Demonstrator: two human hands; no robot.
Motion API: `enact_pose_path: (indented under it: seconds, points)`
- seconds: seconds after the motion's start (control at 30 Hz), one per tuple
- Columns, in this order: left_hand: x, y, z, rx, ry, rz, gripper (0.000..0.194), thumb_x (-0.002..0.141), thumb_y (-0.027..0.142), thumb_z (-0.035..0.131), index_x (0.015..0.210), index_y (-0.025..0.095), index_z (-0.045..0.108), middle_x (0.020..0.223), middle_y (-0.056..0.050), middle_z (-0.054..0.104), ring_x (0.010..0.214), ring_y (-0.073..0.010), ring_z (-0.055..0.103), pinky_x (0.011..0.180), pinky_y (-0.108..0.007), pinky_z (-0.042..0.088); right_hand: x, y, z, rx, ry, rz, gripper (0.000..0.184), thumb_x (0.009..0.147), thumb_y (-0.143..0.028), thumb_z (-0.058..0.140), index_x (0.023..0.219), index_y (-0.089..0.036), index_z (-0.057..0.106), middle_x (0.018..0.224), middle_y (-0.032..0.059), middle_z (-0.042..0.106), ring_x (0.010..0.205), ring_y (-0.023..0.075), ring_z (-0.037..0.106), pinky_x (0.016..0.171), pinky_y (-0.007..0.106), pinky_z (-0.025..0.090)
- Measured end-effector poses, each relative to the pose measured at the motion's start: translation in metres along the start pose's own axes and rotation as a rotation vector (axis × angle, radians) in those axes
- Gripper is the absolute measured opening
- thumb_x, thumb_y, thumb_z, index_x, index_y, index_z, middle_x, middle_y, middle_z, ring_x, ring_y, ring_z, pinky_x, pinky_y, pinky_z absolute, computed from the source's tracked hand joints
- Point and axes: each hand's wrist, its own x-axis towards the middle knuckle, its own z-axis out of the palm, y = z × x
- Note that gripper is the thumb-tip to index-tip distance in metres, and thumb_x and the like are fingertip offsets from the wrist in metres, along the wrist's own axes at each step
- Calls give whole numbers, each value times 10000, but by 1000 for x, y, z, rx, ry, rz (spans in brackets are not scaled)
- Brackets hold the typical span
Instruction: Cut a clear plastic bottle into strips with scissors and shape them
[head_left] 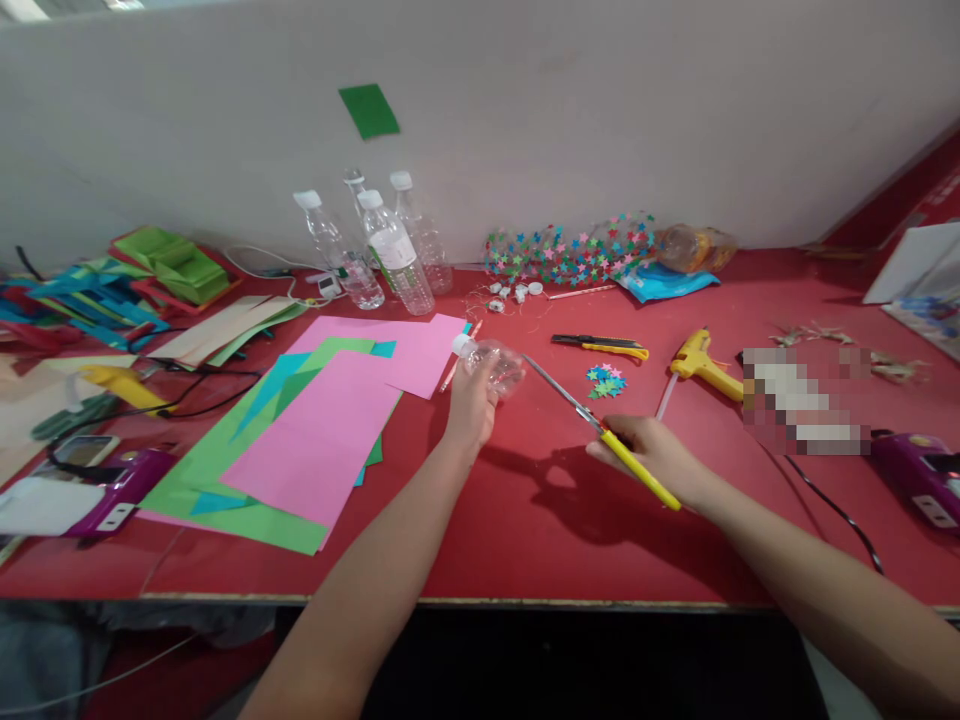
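My left hand is closed around the top piece of a clear plastic bottle, its white cap pointing left and back. In my right hand are yellow-handled scissors. Their metal blades point up and left, with the tips close to the bottle piece's right end; whether they touch it I cannot tell. Behind the scissors lies a small pile of star-shaped pieces. A yellow utility knife rests just beyond that pile. Right of it is a yellow glue gun.
Coloured paper sheets overlap on the left of the red table. Several clear bottles stand along the wall. A star-covered bottle lies at the back. Purple power strips sit at left and right, with cords across the table.
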Motion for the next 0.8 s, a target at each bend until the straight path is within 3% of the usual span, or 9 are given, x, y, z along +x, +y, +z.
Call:
enact_pose_path:
  seconds: [0.3, 0.47, 0.8]
  points:
    - [-1, 4, 0, 45, 1, 97, 342, 740, 357, 743, 959, 207, 528, 827, 15, 664, 778, -154, 692, 779, -329, 551, -5, -6, -4, -7, -162, 22, 552, 776, -744, 535, 676, -213, 421, 597, -51, 387, 539, 99, 319, 500, 237, 267]
    - [-4, 5, 4, 78, 6, 88, 333, 759, 361, 728, 964, 210, 513, 842, 13, 644, 781, -161, 692, 821, -371, 550, -5, -6, -6, 45, -192, 37, 594, 775, -768, 513, 612, -208, 405, 568, -53, 354, 534, 94, 285, 483, 240, 242]
    - [-7, 7, 6, 86, -12, 125, 304, 785, 364, 699, 975, 225, 508, 857, 9, 637, 801, -158, 680, 824, -366, 546, -9, -10, -4, 109, -203, 38, 583, 797, -742, 513, 611, -197, 423, 564, -45, 402, 523, 91, 348, 473, 234, 256]
